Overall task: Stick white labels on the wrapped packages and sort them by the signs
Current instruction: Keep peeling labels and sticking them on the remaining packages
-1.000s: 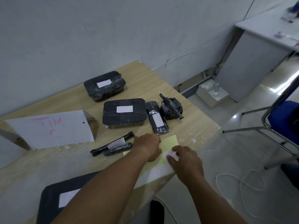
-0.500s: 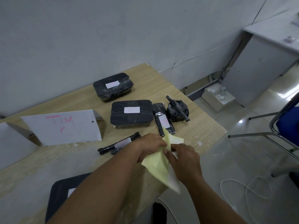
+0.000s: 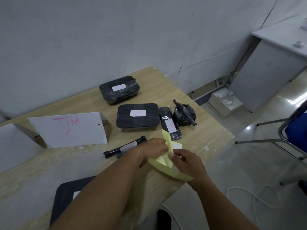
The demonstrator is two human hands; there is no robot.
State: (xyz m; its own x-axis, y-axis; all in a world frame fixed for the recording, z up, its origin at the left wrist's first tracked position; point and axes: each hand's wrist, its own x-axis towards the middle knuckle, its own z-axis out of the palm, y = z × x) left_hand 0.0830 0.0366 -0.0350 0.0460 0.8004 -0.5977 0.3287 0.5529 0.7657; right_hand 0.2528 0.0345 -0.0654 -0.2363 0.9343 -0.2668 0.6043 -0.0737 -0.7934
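While both grips work close together above the near edge of the table (image 3: 207, 135), the yellow label sheet (image 3: 166, 166) is held between them, bent and lifted off the surface.

Left grip (image 3: 153, 149): fingers curled, clamped on the sheet's upper left part. Fingertips hidden behind the paper.

Right grip (image 3: 188, 161): thumb and curled fingers pinched together on the sheet near its middle, thumbnail showing.

A white label (image 3: 177, 146) sits on the sheet's raised part, just above the right grip. Cannot tell whether it has lifted from the backing.

Just beyond the grips: slim package (image 3: 169, 125), labelled, its near end behind the sheet's upper tip. Beside it, to the right: round package (image 3: 184, 116).

Beyond the left grip: flat box package (image 3: 137, 117), labelled. Further beyond: second box package (image 3: 119, 92), labelled.

Just left of the left grip: thin rod-shaped package (image 3: 124, 147), labelled, partly hidden by the wrist. Further left: paper sign (image 3: 69, 130), upright, "TIM C" in red.

Under the left forearm, nearer the person: large flat package (image 3: 64, 201), its white label partly covered.
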